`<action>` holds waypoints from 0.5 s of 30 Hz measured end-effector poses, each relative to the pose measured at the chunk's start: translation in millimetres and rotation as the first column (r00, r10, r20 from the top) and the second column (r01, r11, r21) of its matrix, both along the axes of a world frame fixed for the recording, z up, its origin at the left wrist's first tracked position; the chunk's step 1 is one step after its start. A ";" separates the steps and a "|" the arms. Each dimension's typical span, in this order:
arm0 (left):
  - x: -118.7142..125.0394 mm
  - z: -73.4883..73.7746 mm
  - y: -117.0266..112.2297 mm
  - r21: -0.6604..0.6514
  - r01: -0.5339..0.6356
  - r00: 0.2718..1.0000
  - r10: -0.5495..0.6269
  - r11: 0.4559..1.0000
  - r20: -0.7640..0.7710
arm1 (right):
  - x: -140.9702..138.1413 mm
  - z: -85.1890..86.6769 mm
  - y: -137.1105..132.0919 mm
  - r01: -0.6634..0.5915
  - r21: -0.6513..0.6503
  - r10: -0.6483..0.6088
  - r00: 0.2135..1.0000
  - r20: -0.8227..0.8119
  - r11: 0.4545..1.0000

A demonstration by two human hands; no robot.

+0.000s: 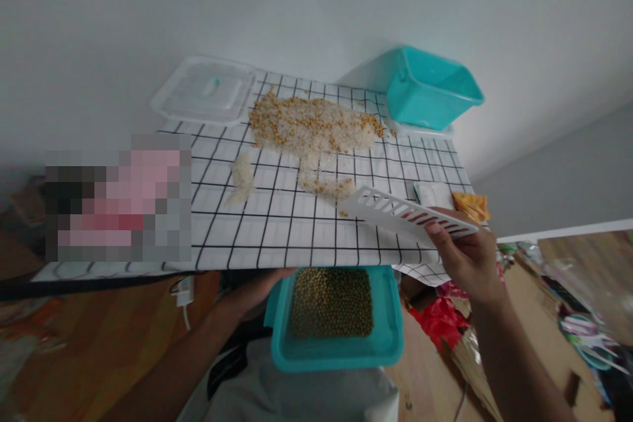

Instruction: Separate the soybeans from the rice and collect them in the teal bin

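- Below the edge of the table, a tub waits, likely to catch grains; left hand beside it, grip hidden.
- Right hand grasps the slotted scraper's end, its tip near tabletop grains.

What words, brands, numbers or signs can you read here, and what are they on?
None can be read.
White slotted tool, clear lid, upper teal container, lower teal container: no legible lettering.
Red plastic: too blurred to tell.
Pixelated patch: nothing readable.
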State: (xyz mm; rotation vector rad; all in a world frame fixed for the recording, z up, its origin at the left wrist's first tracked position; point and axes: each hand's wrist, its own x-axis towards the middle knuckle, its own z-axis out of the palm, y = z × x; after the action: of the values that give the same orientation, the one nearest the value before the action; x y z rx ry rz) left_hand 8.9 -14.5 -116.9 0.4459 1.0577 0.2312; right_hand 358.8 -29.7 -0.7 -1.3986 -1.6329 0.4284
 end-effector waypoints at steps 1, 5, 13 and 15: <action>0.1 -0.8 -0.1 0.004 -0.002 1.000 0.002 1.000 0.007 | -0.5 -0.1 -2.2 -0.009 -0.007 0.009 1.000 -0.009 1.000; 2.0 2.0 0.2 -0.001 -0.001 1.000 0.001 1.000 -0.003 | -2.8 -1.0 -10.0 -0.030 -0.039 0.029 0.999 -0.026 0.999; 5.4 13.6 1.4 0.014 -0.005 1.000 0.006 1.000 -0.016 | -5.2 -3.9 -21.5 -0.057 -0.055 0.053 0.995 -0.082 0.997; 5.5 14.2 0.9 0.018 -0.023 0.999 0.024 1.000 -0.024 | -6.6 -3.2 -24.8 -0.075 -0.063 0.069 0.993 -0.095 0.995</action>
State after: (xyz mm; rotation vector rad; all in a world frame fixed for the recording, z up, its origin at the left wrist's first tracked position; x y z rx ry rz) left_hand 14.4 -13.6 -102.7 0.4534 1.0853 0.2568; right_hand 352.2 -54.6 -3.9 -1.3507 -1.6096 0.5861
